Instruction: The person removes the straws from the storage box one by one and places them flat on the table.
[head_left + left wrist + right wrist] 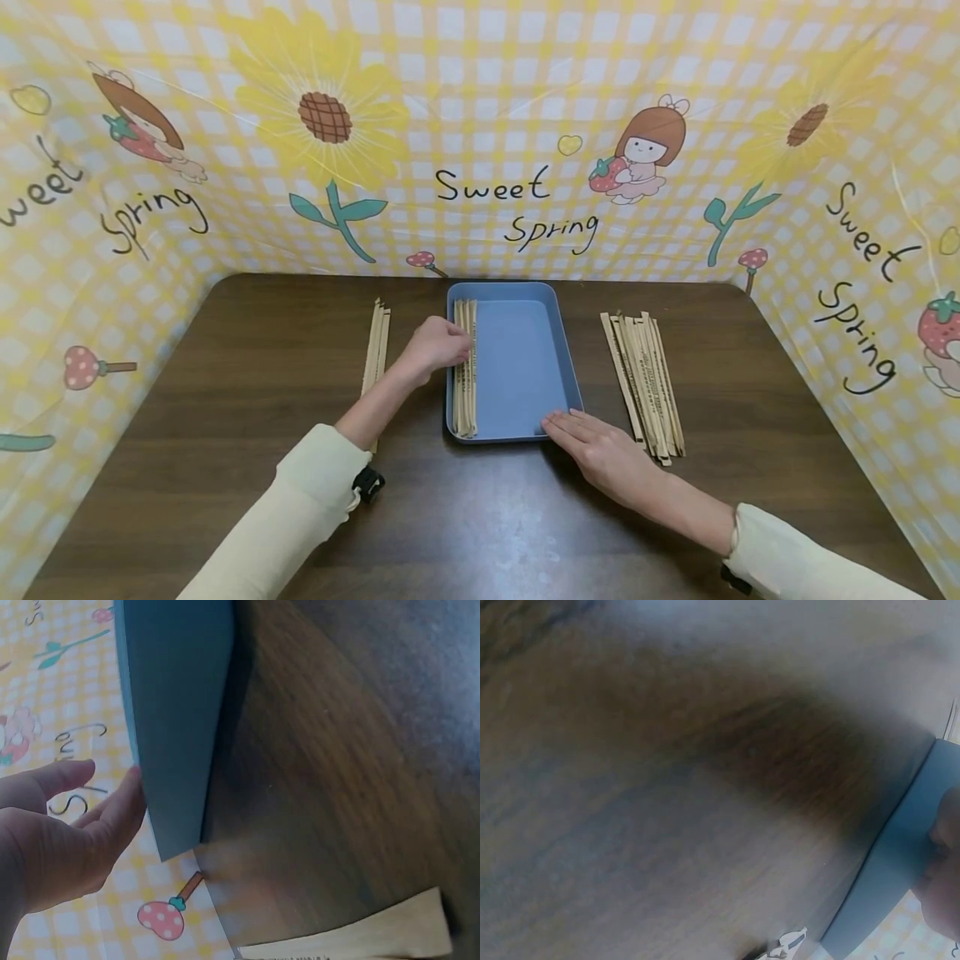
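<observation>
A blue tray [517, 367] lies on the table. Along its left wall is a row of slim, paper-wrapped sticks [465, 375] with print on them. My left hand [437, 343] reaches over that wall, its fingertips at the row. In the left wrist view, the left hand's thumb [71, 776] stands apart from its fingers, whose tips are hidden behind the tray wall. My right hand [603, 450] rests at the tray's near right corner with its fingers straight. The right wrist view shows only part of the right hand [941, 885] against the tray wall [889, 877].
Left of the tray lie a few more wrapped sticks [375, 350], partly under the left forearm. A larger bundle of wrapped sticks [647, 383] lies to the right, slightly fanned. The dark wooden table [480, 525] ends at a checked cloth backdrop [495, 108] behind and on both sides.
</observation>
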A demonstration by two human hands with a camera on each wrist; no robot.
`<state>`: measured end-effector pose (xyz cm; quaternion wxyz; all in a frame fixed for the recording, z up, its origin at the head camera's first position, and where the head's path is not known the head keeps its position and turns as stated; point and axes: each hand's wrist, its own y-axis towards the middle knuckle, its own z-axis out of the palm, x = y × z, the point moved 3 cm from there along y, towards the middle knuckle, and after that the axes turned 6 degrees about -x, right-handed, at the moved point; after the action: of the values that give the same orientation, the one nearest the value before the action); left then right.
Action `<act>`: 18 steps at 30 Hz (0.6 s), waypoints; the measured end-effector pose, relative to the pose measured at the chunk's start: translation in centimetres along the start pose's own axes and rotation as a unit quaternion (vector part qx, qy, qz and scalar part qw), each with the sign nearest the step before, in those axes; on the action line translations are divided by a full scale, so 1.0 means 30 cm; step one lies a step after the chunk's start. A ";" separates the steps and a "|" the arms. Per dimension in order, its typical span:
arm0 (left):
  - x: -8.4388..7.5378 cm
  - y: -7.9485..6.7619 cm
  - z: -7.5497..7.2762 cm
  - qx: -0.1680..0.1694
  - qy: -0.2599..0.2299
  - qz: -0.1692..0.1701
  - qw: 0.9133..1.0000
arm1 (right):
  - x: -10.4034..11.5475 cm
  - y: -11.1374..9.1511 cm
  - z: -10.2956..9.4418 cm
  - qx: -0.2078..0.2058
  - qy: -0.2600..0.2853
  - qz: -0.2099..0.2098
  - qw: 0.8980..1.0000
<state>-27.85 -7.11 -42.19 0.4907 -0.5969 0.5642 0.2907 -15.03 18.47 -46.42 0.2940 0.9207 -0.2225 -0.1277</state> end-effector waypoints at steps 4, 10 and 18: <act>0.000 -0.002 0.020 -0.021 0.082 0.030 0.996 | 0.002 0.001 0.001 0.000 -0.001 0.000 1.000; -0.009 -0.011 0.044 -0.020 0.096 0.041 0.994 | -0.001 -0.002 -0.001 -0.001 -0.001 0.000 1.000; -0.019 -0.009 0.061 -0.024 0.109 0.032 0.993 | -0.002 -0.004 -0.003 0.003 0.003 0.003 1.000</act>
<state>-27.34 -5.24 -42.24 0.4024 -0.6185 0.6258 0.2528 -15.02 18.63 -46.43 0.2920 0.9215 -0.2245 -0.1235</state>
